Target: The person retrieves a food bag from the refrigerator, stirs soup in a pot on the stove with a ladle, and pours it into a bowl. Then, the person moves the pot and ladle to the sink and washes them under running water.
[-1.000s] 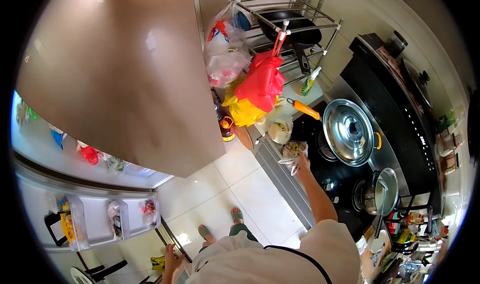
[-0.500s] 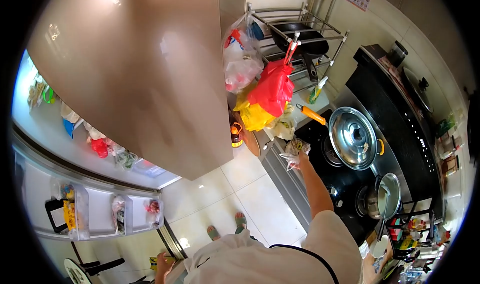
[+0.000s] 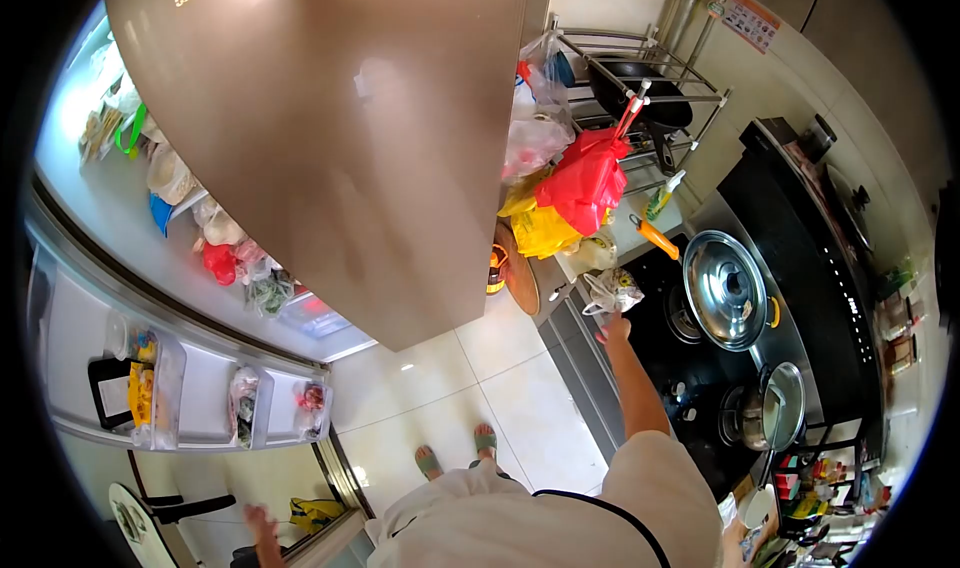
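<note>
Currently, clear plastic bag at front corner of black cooktop, near lidded pan. Right hand at bag's edge; cannot tell if fingers grip it. Left hand blurred, below fridge-door shelves; fingers unreadable.

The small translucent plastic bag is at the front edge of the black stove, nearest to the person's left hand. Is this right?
Not the left hand: the head view shows the right hand nearest the small translucent plastic bag, at the front edge of the black stove.
</note>
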Demonstrator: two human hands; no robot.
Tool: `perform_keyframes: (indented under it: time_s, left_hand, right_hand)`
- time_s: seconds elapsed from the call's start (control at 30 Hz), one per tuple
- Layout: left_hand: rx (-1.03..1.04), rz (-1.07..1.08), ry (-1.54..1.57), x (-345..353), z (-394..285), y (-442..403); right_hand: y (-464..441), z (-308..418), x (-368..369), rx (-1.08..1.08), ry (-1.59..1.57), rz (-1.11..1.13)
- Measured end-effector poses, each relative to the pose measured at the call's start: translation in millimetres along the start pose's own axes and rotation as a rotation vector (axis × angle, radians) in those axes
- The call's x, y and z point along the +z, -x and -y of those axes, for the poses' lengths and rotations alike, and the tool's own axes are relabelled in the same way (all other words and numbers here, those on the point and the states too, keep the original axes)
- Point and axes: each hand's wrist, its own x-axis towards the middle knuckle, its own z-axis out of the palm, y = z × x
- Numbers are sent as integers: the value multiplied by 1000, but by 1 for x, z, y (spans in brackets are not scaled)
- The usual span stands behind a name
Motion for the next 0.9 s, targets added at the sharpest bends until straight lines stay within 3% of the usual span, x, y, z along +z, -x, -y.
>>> perform_keyframes:
  time_s: [0.03, 0.07, 0.1, 0.13, 0.17, 0.2, 0.23, 0.27, 0.3, 0.43, 0.47, 0.53, 0.57, 0.63, 0.67, 0.7, 0.73, 0.8, 0.83, 0.9]
  left_hand:
    - [218, 75, 32, -20, -21, -9]
    - [222, 93, 401, -41, -44, -46]
    - [199, -143, 516, -61, -74, -75]
    - [251, -233, 656, -69, -109, -86]
    - [317, -320, 793, -77, -146, -99]
    - [394, -401, 914, -73, -195, -97]
    - [500, -483, 862, -74, -227, -106]
    - [557, -491, 905, -69, -250, -111]
    - [390, -296, 909, -87, -267, -124]
    - [438, -223, 808, -97, -280, -195]
    - [603, -281, 797, -91, -272, -196]
    - [550, -218, 709, -134, -242, -258]
    - [506, -342, 675, -115, -246, -234]
    - [527, -310, 579, -125, -231, -243]
    - [562, -253, 538, -140, -219, -262]
    - [601, -363, 566, -117, -226, -237]
    - [514, -395, 532, -117, -227, -235]
    - [579, -375, 499, -88, -236, -179]
    - [562, -359, 469, -78, -244, -148]
    - [575, -279, 508, -78, -231, -141]
  right_hand:
    - [13, -15, -6, -91, 54, -16]
    - [25, -39, -11, -136, 118, 3]
    - [30, -75, -19, -179, 182, 21]
    - [21, -116, -47, -346, 520, 487]
    - [73, -175, -66, -101, 178, 446]
    - [120, -178, -77, 228, 99, 541]
    - [141, -208, -73, 300, 272, 507]
    - [163, -232, -81, 238, 422, 502]
    - [183, -247, -91, 233, 510, 561]
    - [247, -260, -95, 379, 936, 668]
    - [250, -266, -100, 333, 967, 705]
    - [260, -267, -105, 122, 1139, 739]
    - [218, -307, -121, -201, 1297, 873]
    - [222, -302, -112, -80, 1305, 885]
    - [212, -309, -110, 100, 1104, 908]
    - [228, -302, -98, 178, 1071, 904]
    - [226, -318, -97, 7, 1077, 927]
    - [193, -349, -87, 259, 921, 839]
    - [163, -379, -90, 204, 932, 983]
    - [178, -369, -70, -986, 1166, 1363]
